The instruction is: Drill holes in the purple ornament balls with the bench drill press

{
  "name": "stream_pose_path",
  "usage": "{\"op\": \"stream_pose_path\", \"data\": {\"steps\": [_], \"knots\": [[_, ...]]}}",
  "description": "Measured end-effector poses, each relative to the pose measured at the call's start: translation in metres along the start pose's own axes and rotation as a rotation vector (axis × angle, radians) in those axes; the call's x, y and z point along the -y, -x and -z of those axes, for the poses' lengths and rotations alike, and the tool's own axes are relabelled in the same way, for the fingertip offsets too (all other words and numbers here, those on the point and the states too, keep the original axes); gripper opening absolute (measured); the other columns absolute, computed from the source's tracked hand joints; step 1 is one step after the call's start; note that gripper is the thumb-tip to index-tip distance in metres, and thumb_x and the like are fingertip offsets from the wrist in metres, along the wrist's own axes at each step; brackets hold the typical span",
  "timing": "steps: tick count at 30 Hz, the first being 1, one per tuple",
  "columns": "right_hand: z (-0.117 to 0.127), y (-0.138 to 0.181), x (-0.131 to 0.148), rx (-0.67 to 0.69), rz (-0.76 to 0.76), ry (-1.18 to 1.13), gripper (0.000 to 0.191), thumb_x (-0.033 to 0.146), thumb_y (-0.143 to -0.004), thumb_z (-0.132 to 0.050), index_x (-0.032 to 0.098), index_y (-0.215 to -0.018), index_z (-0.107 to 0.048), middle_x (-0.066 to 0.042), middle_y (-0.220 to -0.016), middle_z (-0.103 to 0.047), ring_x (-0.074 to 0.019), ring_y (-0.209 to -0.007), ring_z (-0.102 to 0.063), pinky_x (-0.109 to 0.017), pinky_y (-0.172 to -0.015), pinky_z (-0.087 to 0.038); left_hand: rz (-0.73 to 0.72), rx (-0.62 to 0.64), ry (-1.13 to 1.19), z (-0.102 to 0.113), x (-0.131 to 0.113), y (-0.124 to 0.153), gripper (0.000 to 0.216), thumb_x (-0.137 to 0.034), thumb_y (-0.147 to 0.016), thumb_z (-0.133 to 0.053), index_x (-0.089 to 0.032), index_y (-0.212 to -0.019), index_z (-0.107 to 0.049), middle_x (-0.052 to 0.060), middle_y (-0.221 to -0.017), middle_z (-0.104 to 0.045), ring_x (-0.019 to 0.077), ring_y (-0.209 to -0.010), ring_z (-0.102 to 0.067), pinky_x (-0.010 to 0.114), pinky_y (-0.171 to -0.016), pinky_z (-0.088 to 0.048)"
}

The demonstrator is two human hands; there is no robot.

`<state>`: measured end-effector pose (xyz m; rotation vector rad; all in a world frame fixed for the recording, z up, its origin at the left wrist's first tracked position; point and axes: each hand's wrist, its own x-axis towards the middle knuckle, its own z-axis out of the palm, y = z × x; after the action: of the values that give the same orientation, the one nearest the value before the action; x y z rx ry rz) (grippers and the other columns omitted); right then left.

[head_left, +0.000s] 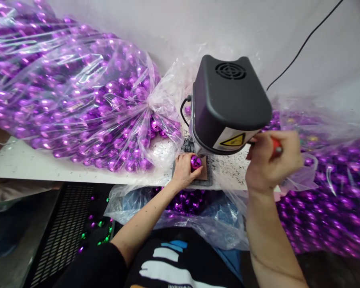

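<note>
My left hand (184,171) is closed around a shiny purple ball (196,162), thumb and fingers on either side of it. The ball sits over a small brown pad on the dark base (208,176) of a bench press, under the machine's black head (234,96). That head carries a yellow warning label. My right hand (273,158) is wrapped around a red-ended lever handle (276,147) at the machine's right side. The press's lower tip is partly hidden behind the head, and whether it touches the ball I cannot tell.
A big tied clear bag (78,96) of purple balls lies on the white table (48,166) at left. Another bag (333,192) bulges at right. An open plastic bag (228,220) with purple balls rests at my lap. A black crate (57,232) stands below left.
</note>
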<state>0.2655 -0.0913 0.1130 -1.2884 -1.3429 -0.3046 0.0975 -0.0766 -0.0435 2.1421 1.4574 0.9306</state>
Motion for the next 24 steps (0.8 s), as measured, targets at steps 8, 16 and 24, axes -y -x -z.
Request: {"op": "stream_pose_path", "data": {"steps": [8,16,24], "knots": [[-0.030,-0.060,-0.004,0.117,-0.160,-0.061,0.039,0.054,-0.091,-0.052,0.018,-0.074,-0.048,0.007,-0.060,-0.036,-0.0067,-0.059,-0.032,-0.026,-0.062,-0.028,-0.044,-0.001,0.136,0.024,-0.010,0.036,0.045,-0.043,-0.092,-0.066,-0.019,-0.128,-0.051,0.011,-0.116,-0.063,0.0276,-0.107,-0.059,0.043,-0.095,-0.048],[-0.037,-0.060,-0.011,0.052,-0.171,-0.024,0.032,0.041,-0.089,-0.057,0.018,-0.071,-0.046,0.006,-0.061,-0.037,-0.0066,-0.061,-0.032,-0.027,-0.064,-0.026,-0.195,0.245,0.032,0.038,-0.003,0.127,0.066,-0.047,-0.085,-0.075,-0.023,-0.140,-0.048,0.016,-0.134,-0.058,0.0312,-0.119,-0.059,0.049,-0.100,-0.051],[-0.041,-0.058,-0.015,0.000,-0.131,-0.014,0.031,0.040,-0.088,-0.057,0.017,-0.069,-0.050,0.006,-0.060,-0.041,-0.0056,-0.059,-0.034,-0.027,-0.062,-0.023,0.425,-0.394,-0.030,0.090,0.064,0.081,0.041,-0.046,-0.104,-0.040,-0.016,-0.127,-0.057,0.014,-0.112,-0.065,0.0253,-0.100,-0.062,0.042,-0.090,-0.049]]}}
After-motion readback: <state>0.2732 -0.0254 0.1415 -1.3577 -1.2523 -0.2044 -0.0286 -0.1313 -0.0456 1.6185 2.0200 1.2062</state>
